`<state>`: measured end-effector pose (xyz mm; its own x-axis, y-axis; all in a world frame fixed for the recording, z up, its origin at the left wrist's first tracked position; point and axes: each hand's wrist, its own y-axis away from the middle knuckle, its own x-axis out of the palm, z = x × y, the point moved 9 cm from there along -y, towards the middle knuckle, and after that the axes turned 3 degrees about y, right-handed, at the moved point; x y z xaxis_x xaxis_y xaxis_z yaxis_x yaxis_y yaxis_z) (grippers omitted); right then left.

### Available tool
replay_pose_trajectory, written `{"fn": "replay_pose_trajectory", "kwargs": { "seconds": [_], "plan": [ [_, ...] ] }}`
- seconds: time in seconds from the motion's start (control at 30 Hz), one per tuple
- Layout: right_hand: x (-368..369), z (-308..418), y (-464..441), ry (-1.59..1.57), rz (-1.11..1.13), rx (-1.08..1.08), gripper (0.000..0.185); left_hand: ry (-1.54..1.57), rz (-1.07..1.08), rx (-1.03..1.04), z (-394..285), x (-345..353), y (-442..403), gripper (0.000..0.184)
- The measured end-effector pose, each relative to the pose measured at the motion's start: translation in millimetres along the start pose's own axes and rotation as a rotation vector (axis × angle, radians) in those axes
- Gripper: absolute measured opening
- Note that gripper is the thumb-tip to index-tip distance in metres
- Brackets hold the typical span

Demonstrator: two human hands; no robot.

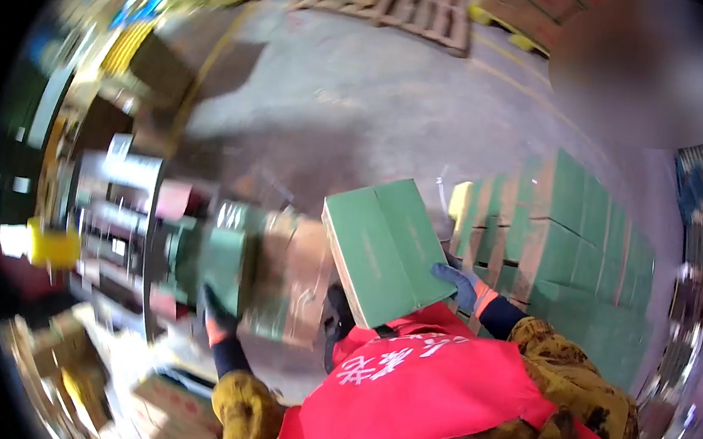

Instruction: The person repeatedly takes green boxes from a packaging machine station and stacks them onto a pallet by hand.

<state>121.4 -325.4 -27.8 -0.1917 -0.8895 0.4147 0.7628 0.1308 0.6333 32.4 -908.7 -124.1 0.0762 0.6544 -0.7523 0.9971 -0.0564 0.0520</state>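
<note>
The green box [386,252] is mid-frame, its long axis running steeply from upper left to lower right. The right hand [462,288] clamps its fingers on the lower right corner. The left hand [219,317], lower left, is beside a second green box [226,263]; its finger state I cannot tell. Closed green cartons [586,265] stack at right. Grey floor [296,89] spreads above, with a wooden pallet [426,13] at top.

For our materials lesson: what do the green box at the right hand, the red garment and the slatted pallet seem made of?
Green box: probably cardboard, smooth; crisp edges and a centre seam show. Red garment: likely cloth, fairly matte; it drapes in folds. Slatted pallet: apparently unpainted wood; brown boards with gaps.
</note>
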Motion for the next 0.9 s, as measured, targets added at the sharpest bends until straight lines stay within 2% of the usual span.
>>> {"fn": "replay_pose_trajectory", "kwargs": {
  "seconds": [0.03, 0.07, 0.1, 0.13, 0.17, 0.23, 0.27, 0.3, 0.33, 0.4, 0.43, 0.47, 0.5, 0.53, 0.57, 0.7, 0.73, 0.77, 0.83, 0.9],
  "plan": [
    [-13.7, 9.0, 3.0, -0.28, -0.058, 0.023, 0.049, 0.082, -0.023, -0.129, -17.0, -5.5, -5.6, 0.128],
    [-27.0, 29.4, 4.8, -0.269, -0.1, -0.028, 0.047, 0.181, -0.045, -0.16, -43.2, -9.4, -2.5, 0.117],
    [-45.3, 50.4, 1.7, -0.258, -0.136, -0.062, 0.046, -0.065, -0.125, -0.005, -72.2, -13.8, -8.8, 0.108],
    [-60.3, 73.8, -2.7, -0.236, -0.161, -0.085, 0.045, 0.165, -0.087, -0.138, -93.4, 1.3, -9.4, 0.095],
    [-69.2, 109.6, -1.4, -0.283, -0.192, -0.133, 0.039, 0.52, -0.039, -0.337, -120.1, 29.5, -10.4, 0.083],
    [-131.7, 146.5, -28.7, -0.355, -0.217, -0.163, 0.037, 1.121, 0.045, -0.657, -190.7, 99.3, -19.3, 0.065],
    [-164.0, 163.7, -42.4, -0.398, -0.226, -0.175, 0.036, 1.526, -0.001, -0.972, -225.9, 135.6, -24.8, 0.06],
    [-184.9, 204.7, -46.6, -0.074, -0.261, -0.359, 0.036, 1.653, -0.025, -0.901, -253.6, 153.4, -52.8, 0.059],
    [-218.0, 228.4, -59.2, -0.101, -0.275, -0.405, 0.039, 1.772, -0.051, -0.834, -280.4, 172.7, -80.5, 0.057],
    [-285.1, 287.1, -85.0, -0.131, -0.292, -0.483, 0.044, 1.43, 0.381, -0.733, -319.5, 200.5, -164.6, 0.051],
    [-292.8, 344.2, -81.1, -0.067, -0.365, -0.557, 0.049, 1.164, 0.221, -0.487, -382.3, 190.0, -233.0, 0.049],
    [-320.5, 365.7, -93.4, -0.152, -0.349, -0.553, 0.05, 0.894, 0.241, -0.196, -498.2, 175.3, -289.5, 0.048],
    [-352.5, 383.6, -101.7, -0.239, -0.339, -0.541, 0.052, 0.94, 0.332, -0.208, -531.3, 203.0, -332.2, 0.05],
    [-373.3, 397.1, -102.2, -0.312, -0.332, -0.547, 0.053, 0.85, 0.506, -0.125, -602.1, 219.7, -367.3, 0.049],
    [-352.1, 433.8, -67.8, -0.205, -0.441, -0.644, 0.056, 0.826, 0.562, -0.09, -623.7, 234.2, -401.4, 0.049],
    [-457.0, 504.3, -23.2, -0.334, -0.613, -0.762, 0.058, 0.688, 0.837, 0.159, -862.3, 359.9, -507.1, 0.052],
    [-481.1, 512.0, -10.9, -0.358, -0.67, -0.798, 0.058, 0.669, 0.896, 0.205, -904.2, 392.1, -527.1, 0.053],
    [-468.0, 499.8, 7.0, -0.376, -0.745, -0.842, 0.058, 0.657, 0.97, 0.261, -920.0, 402.4, -533.3, 0.053],
    [-516.9, 511.0, 33.3, -0.357, -0.879, -0.927, 0.059, 0.667, 1.092, 0.331, -1009.5, 461.6, -539.8, 0.053],
    [-546.8, 503.7, 58.3, -0.42, -1.007, -0.993, 0.06, 0.593, 1.245, 0.38, -1065.1, 525.1, -550.1, 0.053]
  ]
}}
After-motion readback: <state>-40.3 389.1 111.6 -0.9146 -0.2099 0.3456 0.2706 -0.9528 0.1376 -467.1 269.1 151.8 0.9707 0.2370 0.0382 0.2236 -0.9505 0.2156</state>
